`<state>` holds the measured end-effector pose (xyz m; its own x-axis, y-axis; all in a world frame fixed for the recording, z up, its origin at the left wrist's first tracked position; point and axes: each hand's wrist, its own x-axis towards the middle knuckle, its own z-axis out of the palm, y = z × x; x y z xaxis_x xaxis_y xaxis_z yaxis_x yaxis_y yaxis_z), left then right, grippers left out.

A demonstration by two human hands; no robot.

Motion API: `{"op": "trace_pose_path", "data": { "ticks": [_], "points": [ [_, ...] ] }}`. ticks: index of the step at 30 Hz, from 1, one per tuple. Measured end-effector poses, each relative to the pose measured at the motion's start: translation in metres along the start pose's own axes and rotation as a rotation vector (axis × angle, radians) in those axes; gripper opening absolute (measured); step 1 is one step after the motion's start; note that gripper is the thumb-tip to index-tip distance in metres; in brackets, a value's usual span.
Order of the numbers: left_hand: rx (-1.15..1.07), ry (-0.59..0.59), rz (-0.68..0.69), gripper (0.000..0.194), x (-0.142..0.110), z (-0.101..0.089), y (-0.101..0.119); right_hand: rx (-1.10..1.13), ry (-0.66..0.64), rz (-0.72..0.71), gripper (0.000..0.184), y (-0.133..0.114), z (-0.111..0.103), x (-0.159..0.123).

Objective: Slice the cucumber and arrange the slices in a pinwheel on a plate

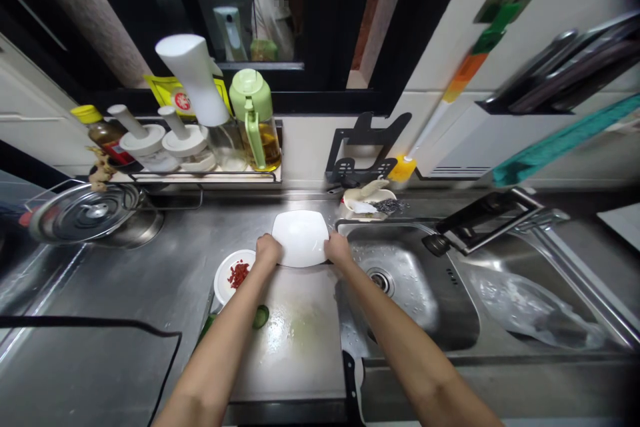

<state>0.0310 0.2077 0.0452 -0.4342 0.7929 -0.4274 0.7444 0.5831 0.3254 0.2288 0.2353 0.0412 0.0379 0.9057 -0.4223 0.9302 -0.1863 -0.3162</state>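
A white, rounded-square plate (301, 238) is held level between my two hands, over the far end of the metal cutting board (305, 320). My left hand (269, 250) grips the plate's left edge, fingers closed. On the opposite edge my right hand (339, 248) is closed as well. Partly behind my left forearm is a round white plate (226, 276) bearing chopped red pieces (239, 273). A green cucumber piece (261, 316) lies on the board beside that forearm. Black knife handle (351, 387) shows at the board's right edge.
Right of the board is a steel sink (410, 280) with a black faucet (465, 223). A plastic bag (535, 307) lies in the far-right basin. Along the back stand a seasoning rack (210, 177), an oil bottle (257, 123) and a lidded pot (135, 230). A black cable (100, 322) crosses the left counter.
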Motion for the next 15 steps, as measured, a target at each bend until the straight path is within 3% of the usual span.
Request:
{"op": "trace_pose_path", "data": {
  "ticks": [7, 15],
  "points": [
    [0.015, 0.022, 0.092, 0.029, -0.055, -0.012, -0.018, -0.008, 0.038, -0.047, 0.028, 0.009, -0.010, -0.057],
    [-0.025, -0.002, 0.118, 0.029, -0.124, 0.019, -0.062, -0.015, -0.004, -0.061, 0.026, 0.036, 0.017, -0.126]
  ]
}}
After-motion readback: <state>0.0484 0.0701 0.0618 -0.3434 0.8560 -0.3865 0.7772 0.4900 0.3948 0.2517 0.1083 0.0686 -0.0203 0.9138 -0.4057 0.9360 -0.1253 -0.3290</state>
